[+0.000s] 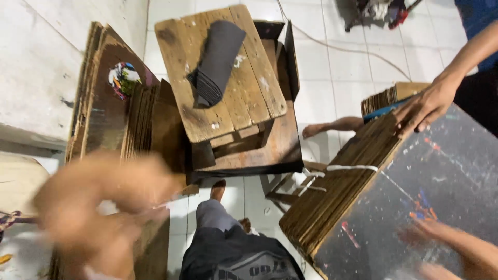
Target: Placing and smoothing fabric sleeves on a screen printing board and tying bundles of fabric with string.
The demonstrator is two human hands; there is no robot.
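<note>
A big stack of flat brown cardboard sheets [337, 186] lies tilted at the right, with a dark printed sheet on top and a white string around it. Behind it a wooden stool [218, 72] sits on a brown box, and a pile of thin black pieces [215, 62] rests on the stool. More cardboard [109, 103] leans at the left. The right hand [423, 231] lies on the dark sheet, too blurry to tell its shape. The left hand [98, 202] is a blur, so I cannot tell either. Another person's hand [425, 106] presses spread fingers on the stack's far edge.
</note>
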